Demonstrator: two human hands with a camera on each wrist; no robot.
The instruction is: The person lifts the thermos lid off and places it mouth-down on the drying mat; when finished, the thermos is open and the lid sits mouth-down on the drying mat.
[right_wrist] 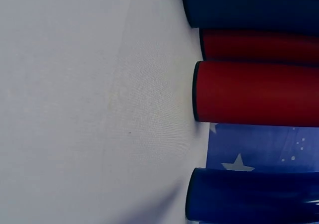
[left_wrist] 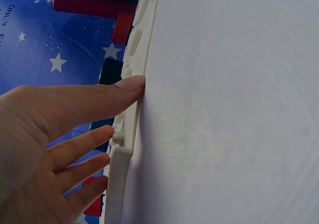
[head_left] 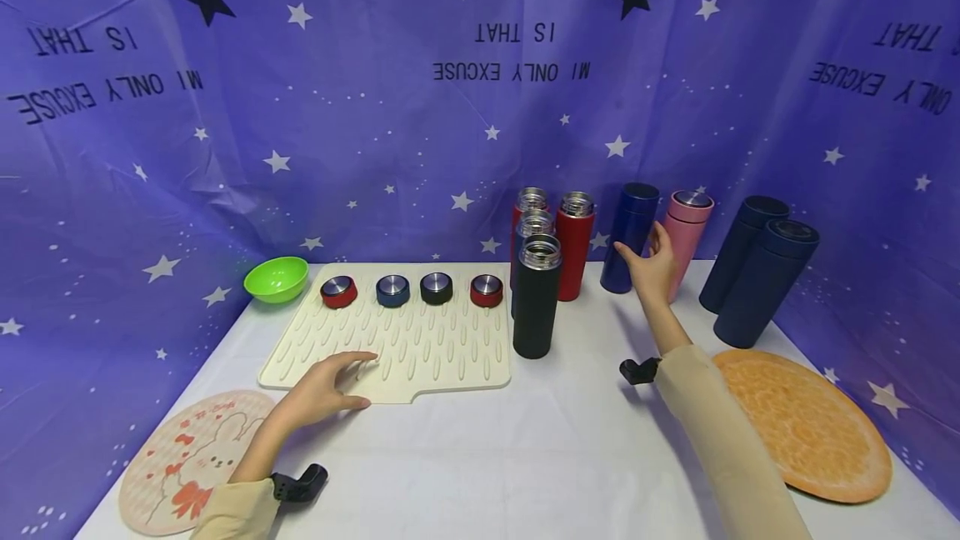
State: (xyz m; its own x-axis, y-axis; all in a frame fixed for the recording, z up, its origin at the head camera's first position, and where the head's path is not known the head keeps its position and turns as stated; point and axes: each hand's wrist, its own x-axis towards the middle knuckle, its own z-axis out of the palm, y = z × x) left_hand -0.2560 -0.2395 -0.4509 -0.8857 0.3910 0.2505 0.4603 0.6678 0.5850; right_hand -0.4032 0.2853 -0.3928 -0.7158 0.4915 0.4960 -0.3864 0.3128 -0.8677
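My left hand (head_left: 322, 390) is over the front edge of a cream ribbed tray (head_left: 450, 357), fingers loosely bent and apart. In the left wrist view its thumb (left_wrist: 130, 83) overlaps the tray's rim. My right hand (head_left: 651, 267) is in front of a blue thermos bottle (head_left: 633, 215), thumb and fingers spread across it, at its right side beside a pink thermos bottle (head_left: 686, 236). The right wrist view shows the blue bottle (right_wrist: 249, 196) but no hand. Red, blue and black lids (head_left: 437, 288) stand in a row on the tray.
Uncapped bottles stand between tray and right hand: a black one (head_left: 537, 311) in front, red ones (head_left: 574, 252) and a blue one behind. Two dark blue bottles (head_left: 772, 282) stand right. Also around: a green bowl (head_left: 276, 282), a rabbit mat (head_left: 195, 457), an orange round mat (head_left: 810, 432).
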